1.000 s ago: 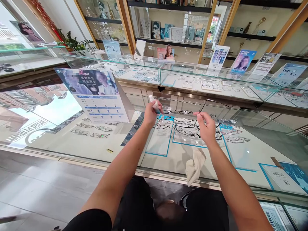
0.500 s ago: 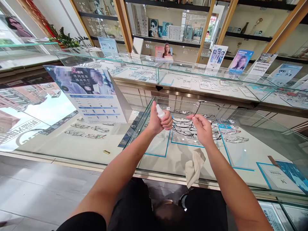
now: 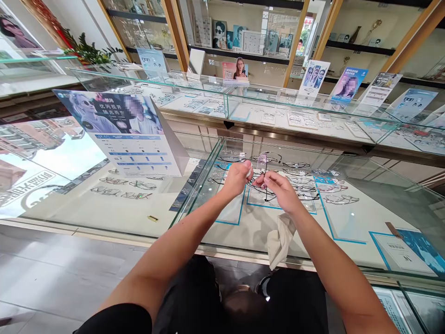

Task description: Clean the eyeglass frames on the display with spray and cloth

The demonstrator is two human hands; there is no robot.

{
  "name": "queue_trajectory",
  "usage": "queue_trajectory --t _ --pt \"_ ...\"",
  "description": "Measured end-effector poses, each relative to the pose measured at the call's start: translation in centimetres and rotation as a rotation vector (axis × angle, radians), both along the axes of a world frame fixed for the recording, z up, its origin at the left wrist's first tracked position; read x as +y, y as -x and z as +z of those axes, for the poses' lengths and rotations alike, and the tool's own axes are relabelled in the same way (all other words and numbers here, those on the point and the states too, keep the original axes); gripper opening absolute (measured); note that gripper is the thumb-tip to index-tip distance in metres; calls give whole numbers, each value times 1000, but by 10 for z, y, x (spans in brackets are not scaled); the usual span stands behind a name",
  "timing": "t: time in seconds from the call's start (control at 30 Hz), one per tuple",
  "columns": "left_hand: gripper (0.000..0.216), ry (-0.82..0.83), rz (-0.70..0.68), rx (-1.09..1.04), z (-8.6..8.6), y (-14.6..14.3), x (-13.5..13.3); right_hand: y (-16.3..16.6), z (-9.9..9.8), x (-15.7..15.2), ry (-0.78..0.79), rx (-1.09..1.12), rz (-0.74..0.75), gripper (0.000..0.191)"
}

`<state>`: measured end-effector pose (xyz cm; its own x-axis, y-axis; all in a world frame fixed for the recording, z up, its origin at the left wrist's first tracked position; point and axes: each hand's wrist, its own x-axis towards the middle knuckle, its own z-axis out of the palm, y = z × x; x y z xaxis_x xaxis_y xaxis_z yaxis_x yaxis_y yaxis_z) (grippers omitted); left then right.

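Note:
In my left hand is a small white bottle, mostly hidden by my closed fingers. Its top points toward a pair of thin-framed eyeglasses just to the right. My right hand pinches those eyeglasses by the frame, so they stand edge-up above the glass counter with a lens facing the bottle. Whether bottle and lens touch, I cannot tell. Below my right wrist a beige cloth lies crumpled on the counter, hanging over its front edge.
Under the counter glass lie rows of eyeglasses on blue-edged trays. A folded cardboard sign stands at the left on the counter. Behind runs a second glass display case with upright cards on top. A small gold tag lies at the left.
My left hand has turned and moved right with the bottle, up close to the eyeglasses. My right hand has brought the eyeglasses left and slightly down. The cloth has stayed put.

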<state>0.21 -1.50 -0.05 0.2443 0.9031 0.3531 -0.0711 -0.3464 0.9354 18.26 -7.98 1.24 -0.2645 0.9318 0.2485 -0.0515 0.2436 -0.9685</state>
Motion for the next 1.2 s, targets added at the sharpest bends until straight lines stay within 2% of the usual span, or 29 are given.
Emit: queue_trajectory --t 0.3,0.5,0.83,1.03,1.13,1.2 --pt "78 -3 -27 12 -1 0 -1 4 1 -3 23 10 70 36" --pt "80 -13 -45 62 3 0 -4 -4 1 3 29 138 -3 30" --pt "78 -60 -143 204 -6 -6 -10 -14 5 11 36 224 -102 32" --pt "78 -76 -185 219 -9 -6 -10 -13 8 9 58 238 -86 34" --pt "79 -69 -155 181 -3 1 -5 -13 10 8 67 260 -78 32" --pt "81 -64 -63 113 2 11 6 -15 10 8 63 256 -89 32"
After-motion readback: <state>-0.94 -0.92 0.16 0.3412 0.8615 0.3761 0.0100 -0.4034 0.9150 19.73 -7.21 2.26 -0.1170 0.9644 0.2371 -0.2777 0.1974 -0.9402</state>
